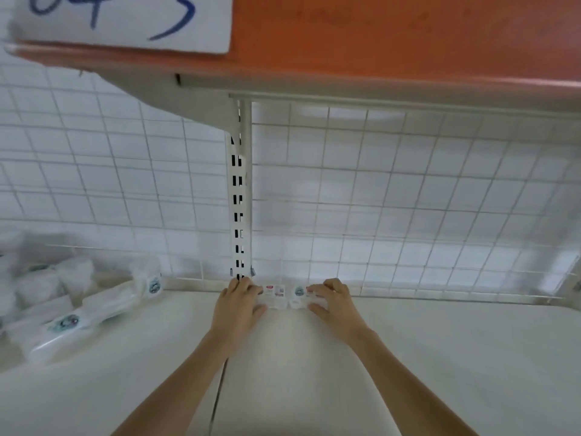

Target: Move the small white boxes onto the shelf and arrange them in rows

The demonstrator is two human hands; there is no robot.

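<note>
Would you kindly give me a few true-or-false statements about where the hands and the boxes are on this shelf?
1. Both hands are on small white boxes at the back of the shelf. True: the left hand holds the left box and the right hand holds the right box.
2. The boxes sit at the front edge of the shelf. False: they are against the wire grid at the back.
3. Wrapped white packages lie to the left. True.
4. The slotted upright stands far right of both hands. False: it rises just above the left hand.
5. The shelf edge above is blue. False: it is orange.
</note>
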